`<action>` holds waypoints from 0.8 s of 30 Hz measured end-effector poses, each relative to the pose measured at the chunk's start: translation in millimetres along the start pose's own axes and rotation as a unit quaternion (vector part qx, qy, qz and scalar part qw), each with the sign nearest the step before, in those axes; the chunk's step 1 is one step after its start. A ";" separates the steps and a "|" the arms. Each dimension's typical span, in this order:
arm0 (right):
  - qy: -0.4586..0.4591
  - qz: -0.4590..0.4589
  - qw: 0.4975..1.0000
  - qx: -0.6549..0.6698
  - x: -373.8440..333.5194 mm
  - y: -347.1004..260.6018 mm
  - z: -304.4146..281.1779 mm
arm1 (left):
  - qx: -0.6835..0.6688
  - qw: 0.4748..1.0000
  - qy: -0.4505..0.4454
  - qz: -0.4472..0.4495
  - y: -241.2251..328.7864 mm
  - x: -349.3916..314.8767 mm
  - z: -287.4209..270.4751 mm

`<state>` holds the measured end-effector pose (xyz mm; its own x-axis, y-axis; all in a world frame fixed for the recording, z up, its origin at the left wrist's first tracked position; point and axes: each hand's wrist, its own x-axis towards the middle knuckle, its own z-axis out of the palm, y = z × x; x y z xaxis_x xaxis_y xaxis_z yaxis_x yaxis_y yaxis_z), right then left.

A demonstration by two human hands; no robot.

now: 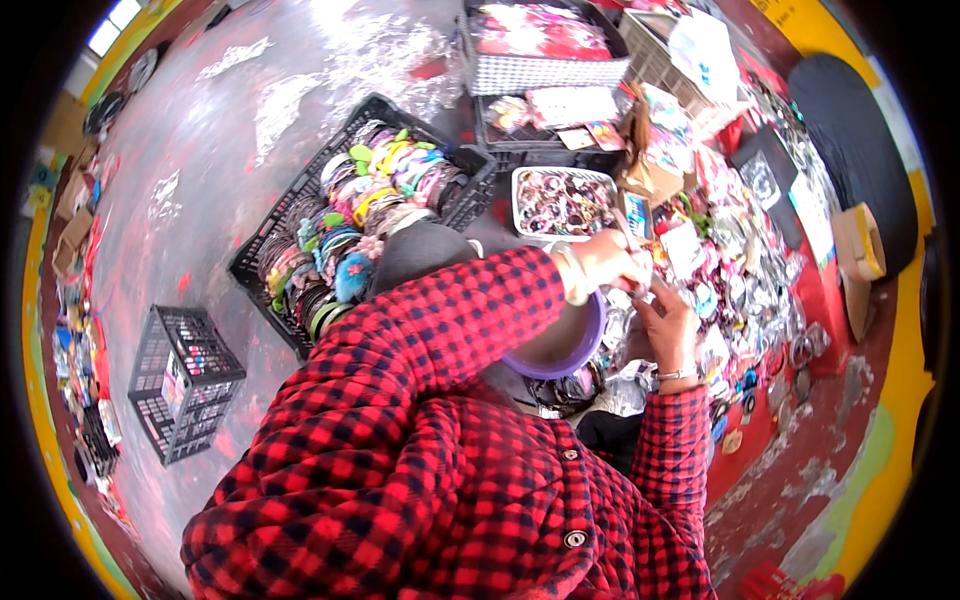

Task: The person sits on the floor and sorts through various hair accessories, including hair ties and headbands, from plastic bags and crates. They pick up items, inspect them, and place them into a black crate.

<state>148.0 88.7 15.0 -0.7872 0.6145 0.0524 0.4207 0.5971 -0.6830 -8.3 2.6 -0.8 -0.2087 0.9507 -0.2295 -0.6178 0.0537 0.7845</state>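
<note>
My left hand (607, 261) reaches across to the right, its fingers bent and pinched together above the purple rim of a round tub (597, 335). Close by, my right hand (671, 328) comes up from below with its fingertips drawn together near the left hand's. Whatever small thing is between the fingers is too small and blurred to name. Just beyond the hands sits a white basket (518, 222) filled with small, mixed-colour pieces like hair ties. A heap of shiny plastic-wrapped small goods (735, 270) spreads beside my right hand.
A black crate (262, 240) full of colourful headbands stands left of the tub. Farther left is a smaller black crate (190, 385) on the grey floor. Stacked bins (545, 75) hold packaged goods at the back. A black oval-backed chair (850, 160) is at the right.
</note>
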 end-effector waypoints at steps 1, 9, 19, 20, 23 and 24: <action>0.016 -0.020 1.000 -0.006 -0.1 -0.3 3.7 | 0.003 1.000 0.016 0.008 -0.8 -1.4 1.6; 0.097 -0.086 0.985 -0.113 -10.5 -23.7 17.3 | 0.077 0.993 0.072 0.051 12.4 -23.1 11.9; -0.009 0.025 0.996 0.081 14.4 -39.6 11.8 | 0.208 0.956 0.002 0.207 62.4 -113.6 -50.1; -0.023 0.032 0.996 0.078 18.7 -35.3 10.6 | 0.200 0.959 0.032 0.196 83.9 -148.3 -59.6; -0.015 0.006 0.998 0.053 31.0 -56.6 20.0 | 0.195 0.951 0.138 0.197 96.1 -216.6 -138.9; -0.033 0.009 0.998 0.053 38.8 -59.6 23.1 | 0.129 0.941 0.222 0.221 85.3 -239.6 -168.2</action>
<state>82.0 65.1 41.0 -0.8097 0.5868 -0.0054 0.3867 0.5267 -0.7570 -138.5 -271.9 24.2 -0.7331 0.6798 -0.0213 -0.2033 -0.1892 0.9607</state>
